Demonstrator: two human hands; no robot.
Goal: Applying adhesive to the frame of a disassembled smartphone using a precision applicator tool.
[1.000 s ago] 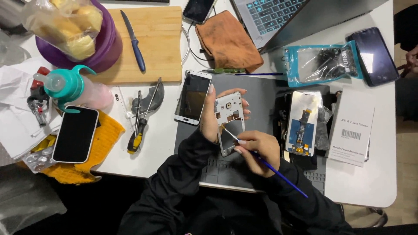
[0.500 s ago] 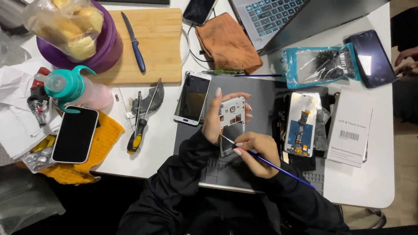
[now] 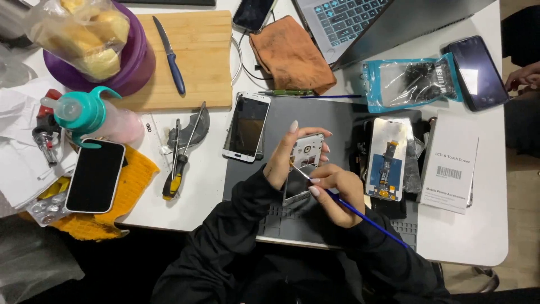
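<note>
The right hand point(image 3: 332, 194) sits nearest the wearer, its fingers pinched together on a thin blue-handled tool point(image 3: 360, 214). The tool's handle trails away toward 4 o'clock, over the dark sleeve; its fine metal tip points toward 10 o'clock and meets the opened phone frame point(image 3: 302, 166).

The left hand point(image 3: 287, 157) lies just beyond, at 10 o'clock from the right hand. Its fingers are wrapped around the frame, thumb on the near edge and fingertips on the far edge, so the frame is clamped and lifted off the grey work mat point(image 3: 315, 118). The frame's long axis runs from 6 to 12 o'clock, leaning slightly right at the top. The tool tip therefore works across the frame's short width, entering from the right-hand side.

Farther out, a white phone point(image 3: 246, 127) lies face up at 10 o'clock from the left hand, partly on the mat. A loose display panel point(image 3: 387, 159) lies at 3 o'clock, well apart from both hands. A wooden cutting board point(image 3: 197, 56) with a blue knife point(image 3: 170, 54) lies farthest, toward 11 o'clock.
</note>
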